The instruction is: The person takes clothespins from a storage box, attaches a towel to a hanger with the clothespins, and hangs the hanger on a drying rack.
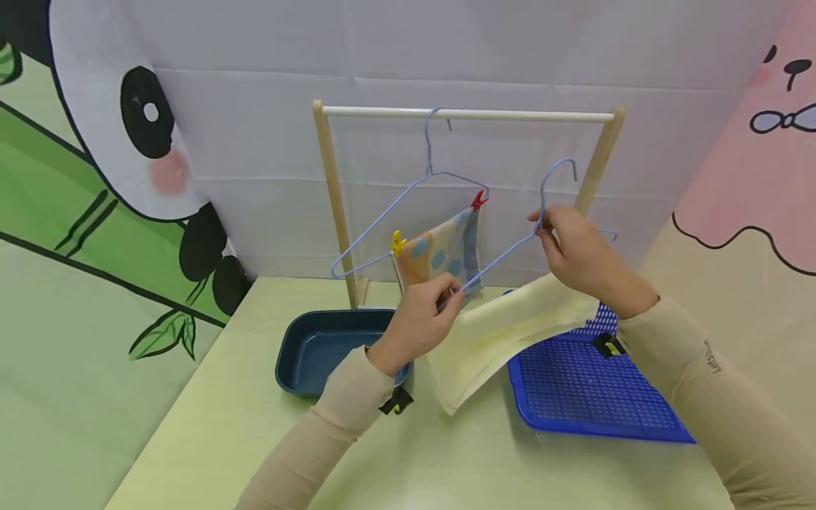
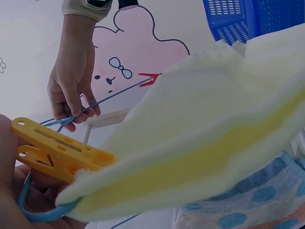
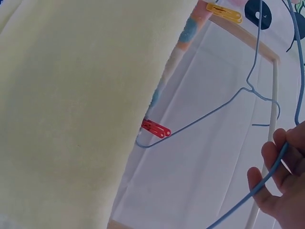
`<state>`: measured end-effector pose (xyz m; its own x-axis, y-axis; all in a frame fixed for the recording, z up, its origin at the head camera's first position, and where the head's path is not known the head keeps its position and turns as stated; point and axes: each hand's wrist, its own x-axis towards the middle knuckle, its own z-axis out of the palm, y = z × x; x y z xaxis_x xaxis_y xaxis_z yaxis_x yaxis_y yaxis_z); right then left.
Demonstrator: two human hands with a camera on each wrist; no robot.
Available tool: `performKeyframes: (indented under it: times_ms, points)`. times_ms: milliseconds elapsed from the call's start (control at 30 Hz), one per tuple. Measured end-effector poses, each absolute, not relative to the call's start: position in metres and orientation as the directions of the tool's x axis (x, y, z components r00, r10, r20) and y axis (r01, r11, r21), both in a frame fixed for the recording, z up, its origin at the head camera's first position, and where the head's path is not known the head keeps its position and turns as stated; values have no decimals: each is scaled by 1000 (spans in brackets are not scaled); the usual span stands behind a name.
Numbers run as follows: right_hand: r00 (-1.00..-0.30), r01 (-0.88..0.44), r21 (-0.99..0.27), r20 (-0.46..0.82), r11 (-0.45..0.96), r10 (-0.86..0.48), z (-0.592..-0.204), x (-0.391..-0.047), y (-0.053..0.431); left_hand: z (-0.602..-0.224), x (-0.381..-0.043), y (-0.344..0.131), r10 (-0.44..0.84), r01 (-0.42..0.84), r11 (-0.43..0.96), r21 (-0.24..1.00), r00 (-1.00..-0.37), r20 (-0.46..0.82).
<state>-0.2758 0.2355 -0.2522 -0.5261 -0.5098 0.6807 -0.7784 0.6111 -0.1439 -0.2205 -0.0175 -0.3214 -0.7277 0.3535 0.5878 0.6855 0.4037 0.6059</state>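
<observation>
My left hand (image 1: 421, 319) is at the lower left end of a blue wire clothes hanger (image 1: 500, 262). In the left wrist view its fingers curl about a yellow clothespin (image 2: 62, 148), which sits at the hanger's end on a corner of a pale yellow towel (image 2: 190, 124). Higher up, my right hand (image 1: 576, 248) pinches the hanger just below its hook. A red clothespin (image 2: 150, 79) shows on the hanger's wire at the towel's far edge. The towel (image 1: 510, 319) hangs slanted below both hands, above the table.
A wooden rack with a white rail (image 1: 523, 115) stands behind, bearing another hanger (image 1: 382, 212) with a dotted cloth (image 1: 440, 248) on red and yellow clothespins. A dark teal basin (image 1: 306, 354) stands left on the table (image 1: 210, 425), a blue mesh basket (image 1: 593, 397) right.
</observation>
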Motion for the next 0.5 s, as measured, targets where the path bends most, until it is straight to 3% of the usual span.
performKeyframes:
  times_ms: [500]
  points:
    - [-541,-786,-204,683,584,-490,-255,-282,210,-313,-198,-27,265,642,438,630,-761,592]
